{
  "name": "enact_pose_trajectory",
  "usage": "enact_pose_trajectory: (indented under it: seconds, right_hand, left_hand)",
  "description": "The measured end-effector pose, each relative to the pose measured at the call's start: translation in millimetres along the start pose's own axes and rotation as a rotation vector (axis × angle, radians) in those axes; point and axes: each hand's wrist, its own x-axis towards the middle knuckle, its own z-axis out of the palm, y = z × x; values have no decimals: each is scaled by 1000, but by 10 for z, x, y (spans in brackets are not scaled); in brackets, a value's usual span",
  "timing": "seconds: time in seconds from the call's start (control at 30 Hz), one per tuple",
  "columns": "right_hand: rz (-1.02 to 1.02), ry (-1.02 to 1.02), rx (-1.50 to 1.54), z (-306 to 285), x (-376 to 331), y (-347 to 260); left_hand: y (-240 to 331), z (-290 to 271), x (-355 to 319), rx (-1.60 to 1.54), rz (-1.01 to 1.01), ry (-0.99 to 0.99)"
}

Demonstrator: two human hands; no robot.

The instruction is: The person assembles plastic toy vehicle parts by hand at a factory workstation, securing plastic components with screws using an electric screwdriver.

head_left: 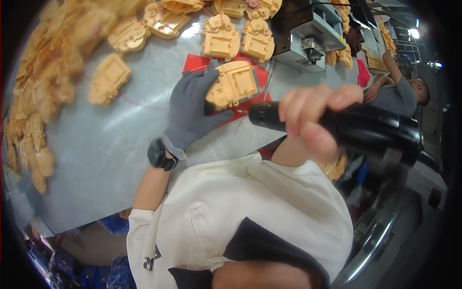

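Note:
My left hand (188, 107), in a grey glove, is closed around the left side of a yellow plastic housing (236, 85). The housing lies over a red pad (193, 63) on the table, its moulded ribs and screw posts facing up. In my bare right hand (313, 115) is a black electric screwdriver (373, 129), held almost level and pointing left. Its thin metal bit shows just below the housing, near my left thumb; whether it touches anything I cannot tell. A thin wire hangs by the housing's lower edge.
Yellow housings are heaped along the left of the grey metal table (106, 159). One single housing (110, 78) lies apart, trailing a thin red wire. More housings stand at the back. A grey metal box (313, 41) stands back right. Farther right, another person (397, 94) sits working.

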Motion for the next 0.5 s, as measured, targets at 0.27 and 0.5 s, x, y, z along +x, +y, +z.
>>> enact_pose_trajectory:
  seconds: [0.27, 0.5]
  right_hand:
    - [149, -21, -198, 169, -56, 237]
    - [185, -54, -303, 175, -55, 369]
  left_hand:
    - [3, 10, 13, -58, 59, 54]
    - [-40, -9, -17, -47, 53, 60]
